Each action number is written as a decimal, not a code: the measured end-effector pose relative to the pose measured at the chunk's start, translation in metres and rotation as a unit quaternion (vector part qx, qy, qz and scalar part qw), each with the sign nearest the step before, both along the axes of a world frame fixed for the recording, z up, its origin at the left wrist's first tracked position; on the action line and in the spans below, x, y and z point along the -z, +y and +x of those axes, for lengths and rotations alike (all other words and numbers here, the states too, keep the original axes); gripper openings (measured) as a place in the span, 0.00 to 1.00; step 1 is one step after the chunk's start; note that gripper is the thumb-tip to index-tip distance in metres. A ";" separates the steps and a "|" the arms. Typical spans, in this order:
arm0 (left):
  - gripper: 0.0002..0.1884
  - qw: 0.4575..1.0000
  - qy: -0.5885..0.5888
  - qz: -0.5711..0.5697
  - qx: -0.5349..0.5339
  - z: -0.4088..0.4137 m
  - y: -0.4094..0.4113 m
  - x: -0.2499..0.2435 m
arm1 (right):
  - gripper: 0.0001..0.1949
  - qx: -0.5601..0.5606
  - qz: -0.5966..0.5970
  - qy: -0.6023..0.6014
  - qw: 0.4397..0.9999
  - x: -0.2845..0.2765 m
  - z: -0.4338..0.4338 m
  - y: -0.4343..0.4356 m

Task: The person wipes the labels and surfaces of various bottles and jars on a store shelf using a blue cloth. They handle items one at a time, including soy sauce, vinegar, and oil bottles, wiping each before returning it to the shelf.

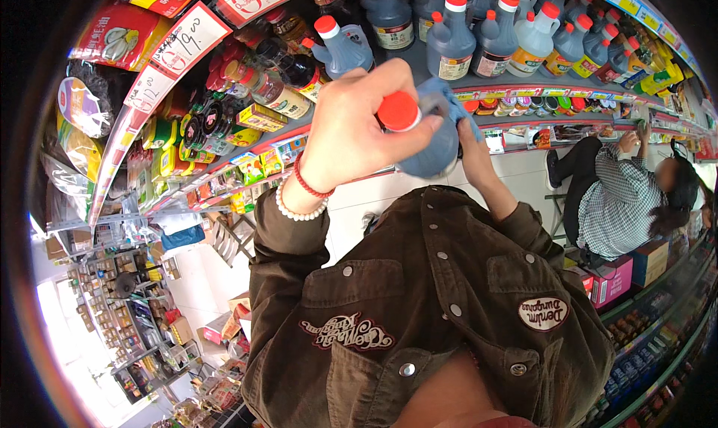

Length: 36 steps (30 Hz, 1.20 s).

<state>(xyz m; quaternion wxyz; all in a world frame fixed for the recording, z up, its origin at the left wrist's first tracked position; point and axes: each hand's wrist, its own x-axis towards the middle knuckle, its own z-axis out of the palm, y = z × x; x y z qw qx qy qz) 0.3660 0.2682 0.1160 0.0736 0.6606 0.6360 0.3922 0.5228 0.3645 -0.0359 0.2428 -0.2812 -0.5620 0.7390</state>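
Note:
My left hand (353,125), with a red bead bracelet and a white bead bracelet at the wrist, grips a plastic jug of dark liquid (432,156) near its red cap (398,111). The jug is tilted and held off the shelf, in front of my chest. On its far right side, a blue cloth (461,109) lies against the jug. My right hand (477,153) holds this cloth; its fingers are partly hidden behind cloth and jug. Similar red-capped jugs (451,38) stand on the shelf (406,66) just beyond my hands.
Glass sauce bottles (280,94) and small boxes (261,118) crowd the shelf at left. Lidded jars (507,105) line a lower tier. At right, another person (614,198) sits by the shelves. Cartons (611,282) stand behind that person. A folding stool (229,240) is on the floor at left.

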 end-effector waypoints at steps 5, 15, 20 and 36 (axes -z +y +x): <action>0.10 0.994 -0.090 -0.042 0.056 -0.007 0.005 0.003 | 0.33 -0.186 -0.205 0.053 0.959 -0.006 -0.013 0.020; 0.09 0.949 -0.315 -0.025 0.001 -0.041 0.000 0.008 | 0.31 -0.231 -0.007 0.140 0.963 0.040 -0.011 0.003; 0.12 0.990 -0.131 0.026 -0.036 -0.035 0.002 0.011 | 0.28 -0.124 -0.513 0.160 0.834 0.046 -0.005 -0.002; 0.15 0.985 0.145 0.039 -0.078 -0.063 0.063 0.017 | 0.26 -0.012 -0.474 0.129 0.871 0.052 0.014 0.009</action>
